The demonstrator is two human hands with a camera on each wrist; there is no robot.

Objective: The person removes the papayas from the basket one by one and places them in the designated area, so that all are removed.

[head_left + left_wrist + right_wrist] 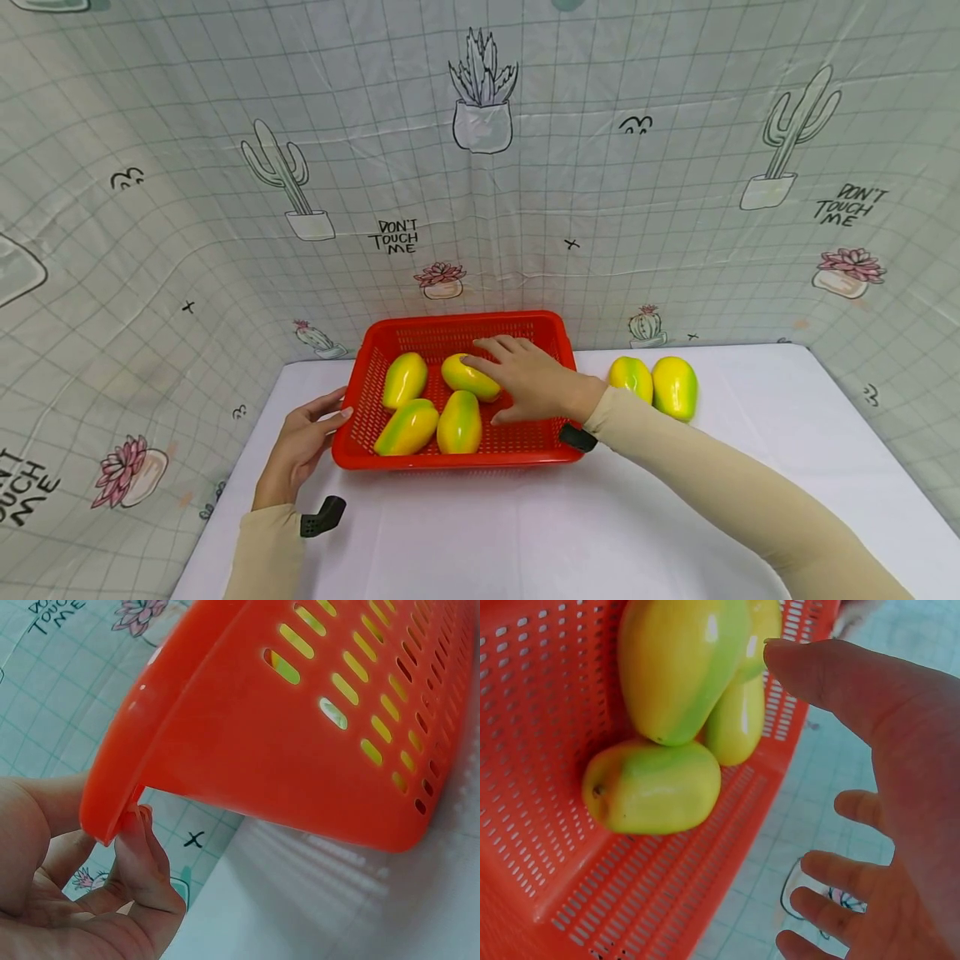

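A red perforated plastic basket (457,460) stands on the table with several yellow-green mangoes in it. My left hand (303,442) pinches the basket's left rim; in the left wrist view, the thumb and fingers of that hand (142,877) close on the rim's edge. Over the basket's right half hovers my right hand (536,379), fingers spread, holding nothing. Nearest to it is a mango (468,377) at the back, partly hidden by the fingers. In the right wrist view a gap shows between the right hand (900,802) and that mango (656,787).
Two more mangoes, one (630,377) partly behind the right sleeve and one (675,388) beside it, lie on the white tablecloth (480,533) to the right of the basket. A cloth backdrop (540,192) with cactus drawings rises behind and at both sides.
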